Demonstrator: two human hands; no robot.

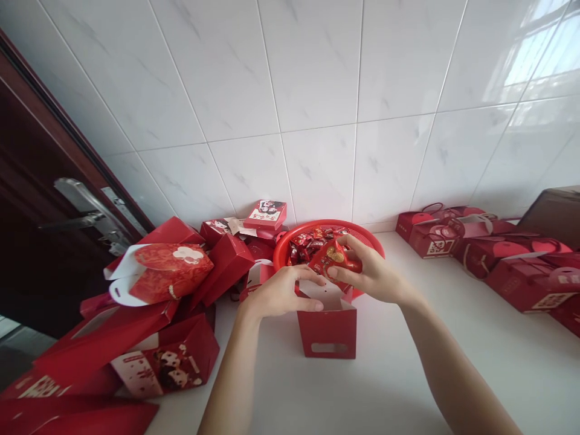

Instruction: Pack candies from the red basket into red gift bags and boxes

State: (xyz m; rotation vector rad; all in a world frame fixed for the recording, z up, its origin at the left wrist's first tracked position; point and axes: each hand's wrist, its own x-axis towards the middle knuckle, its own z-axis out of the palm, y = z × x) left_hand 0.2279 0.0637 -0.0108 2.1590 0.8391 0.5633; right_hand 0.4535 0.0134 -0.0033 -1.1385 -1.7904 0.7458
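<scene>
A white tabletop point(389, 374) carries a red plastic basket point(375, 238) of wrapped sweets at its far middle, with an upright, open red box point(327, 329) just on the near side. A jumbled pile of red boxes and cartons point(222, 266) covers its left part. Red handled boxes point(521, 281) stand together along the far right.

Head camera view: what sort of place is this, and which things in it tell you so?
Probably a tiled room indoors, perhaps in a home; which room cannot be told. The pale tiled wall, the dark door with its metal handle, and the white work surface suggest it.
</scene>
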